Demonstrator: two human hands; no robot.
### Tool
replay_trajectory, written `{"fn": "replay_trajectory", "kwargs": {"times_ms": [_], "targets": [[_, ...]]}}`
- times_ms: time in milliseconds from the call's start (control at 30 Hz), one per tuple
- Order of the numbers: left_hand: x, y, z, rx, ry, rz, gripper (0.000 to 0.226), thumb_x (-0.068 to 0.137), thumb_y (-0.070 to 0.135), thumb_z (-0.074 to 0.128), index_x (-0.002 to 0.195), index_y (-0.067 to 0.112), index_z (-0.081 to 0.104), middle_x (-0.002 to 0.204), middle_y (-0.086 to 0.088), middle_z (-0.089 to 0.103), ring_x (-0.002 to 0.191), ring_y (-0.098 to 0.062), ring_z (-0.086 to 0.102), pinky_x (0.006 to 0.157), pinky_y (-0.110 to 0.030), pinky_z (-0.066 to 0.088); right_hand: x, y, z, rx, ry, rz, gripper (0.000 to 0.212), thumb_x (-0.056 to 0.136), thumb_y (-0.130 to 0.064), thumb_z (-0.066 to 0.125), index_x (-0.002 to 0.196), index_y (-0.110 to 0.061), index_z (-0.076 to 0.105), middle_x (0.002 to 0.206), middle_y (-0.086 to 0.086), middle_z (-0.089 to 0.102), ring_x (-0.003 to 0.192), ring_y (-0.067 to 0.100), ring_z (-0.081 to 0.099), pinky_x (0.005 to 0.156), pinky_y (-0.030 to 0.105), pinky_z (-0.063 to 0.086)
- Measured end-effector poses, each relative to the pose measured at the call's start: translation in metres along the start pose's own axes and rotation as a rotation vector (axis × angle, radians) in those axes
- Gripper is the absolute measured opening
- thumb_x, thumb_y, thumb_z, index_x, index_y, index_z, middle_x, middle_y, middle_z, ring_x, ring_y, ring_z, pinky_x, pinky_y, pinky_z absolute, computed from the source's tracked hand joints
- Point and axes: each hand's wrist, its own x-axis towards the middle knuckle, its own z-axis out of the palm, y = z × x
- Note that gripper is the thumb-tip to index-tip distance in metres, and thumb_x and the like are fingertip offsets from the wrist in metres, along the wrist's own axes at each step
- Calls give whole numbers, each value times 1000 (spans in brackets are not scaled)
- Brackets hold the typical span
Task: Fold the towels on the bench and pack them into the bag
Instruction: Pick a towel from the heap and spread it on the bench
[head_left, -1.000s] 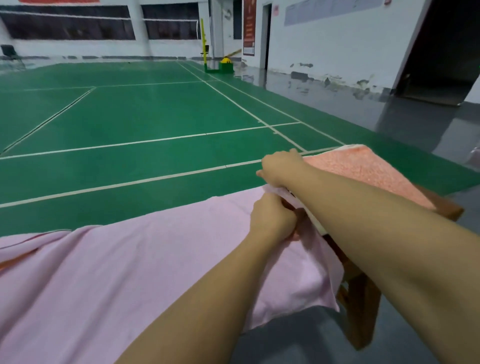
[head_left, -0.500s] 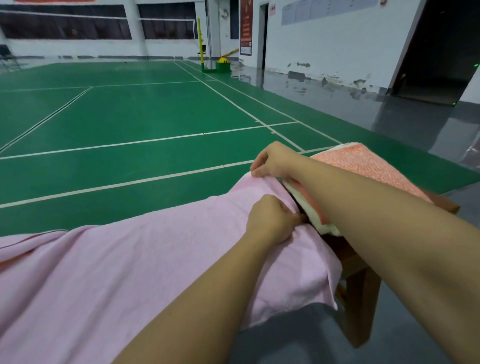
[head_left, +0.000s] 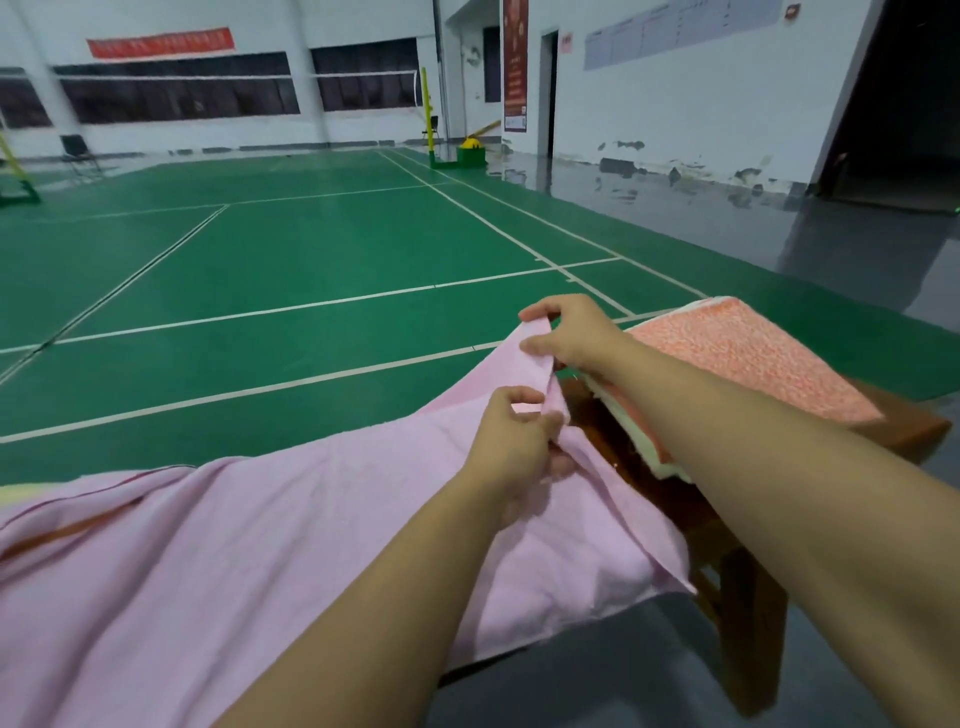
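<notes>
A soft pink towel (head_left: 218, 561) drapes over the wooden bench (head_left: 737, 561), filling the view from 6 to 9 o'clock. At 2 o'clock lies a folded, nubbly orange towel (head_left: 748, 353). Both forearms reach forward: the right hand (head_left: 576, 332) pinches the pink corner raised; the left hand (head_left: 514, 447) pinches its edge just below.

Folded orange towel (head_left: 748, 353) just right of hands, bench (head_left: 748, 613) beneath.

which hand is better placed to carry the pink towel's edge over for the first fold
Probably the right hand: it pinches the pink towel by its raised far corner, lifted off the bench. The left hand grips the same edge lower down, better suited to follow.
</notes>
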Motion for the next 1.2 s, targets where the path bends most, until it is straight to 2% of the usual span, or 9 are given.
{"fn": "replay_trajectory", "kwargs": {"times_ms": [167,300,433,600,733,900,1000,1067,1200], "targets": [[-12,8,-6,-223,-7,-34,46,95,-10,32,117,23,55,80,-15,67,63,-22,60,60,-31,53,-2,-7,7,316,-3,178,51,87,-2,75,134,-13,59,115,12,66,81,20,65,51,21,49],[-31,18,-13,-175,41,-44,25,104,22,46,122,13,61,82,-8,60,67,-17,54,55,-24,44,-2,-12,15,491,72,272,50,86,5,73,133,-2,58,115,19,63,76,18,61,46,17,48],[-43,19,-35,140,-10,-58,43,94,56,61,102,15,71,79,3,72,79,-18,65,73,-32,55,1,-17,9,504,177,273,48,86,6,73,131,-1,58,121,22,61,76,19,62,55,20,53],[-62,17,-54,206,45,-49,67,88,76,52,131,26,65,125,1,69,113,-27,64,103,-49,50,3,-13,-13,199,304,263,55,88,-8,72,141,-7,55,140,15,57,108,28,62,98,37,51],[-70,21,-42,189,51,-30,58,97,66,47,135,25,60,134,3,63,117,-20,61,104,-42,49,-6,-7,-31,192,319,292,70,85,-11,76,148,-7,46,140,17,56,103,32,64,90,40,54],[-81,35,-5,90,-53,-138,41,104,58,38,130,30,51,116,14,48,82,-5,50,73,-25,45,-10,-13,-54,314,349,319,68,83,-4,78,145,-4,48,119,16,61,95,29,62,74,35,51],[-83,41,12,-71,-96,-203,42,101,60,44,119,25,58,110,11,61,77,-1,54,60,-23,46,-10,-20,-76,380,404,351,32,80,2,79,109,-1,64,95,14,63,92,28,61,80,38,51],[-84,46,22,-172,-99,-196,43,102,55,46,112,16,62,86,9,73,65,-4,64,53,-19,50,-9,-22,-91,443,450,383,21,78,4,78,79,-3,59,80,14,61,85,29,65,79,42,55],[-97,64,36,-159,-105,-95,46,105,49,43,122,10,60,46,12,56,34,1,50,34,-10,34,-9,-18,-111,545,589,386,32,74,5,79,74,-11,52,84,14,60,86,30,68,75,41,58]]}}
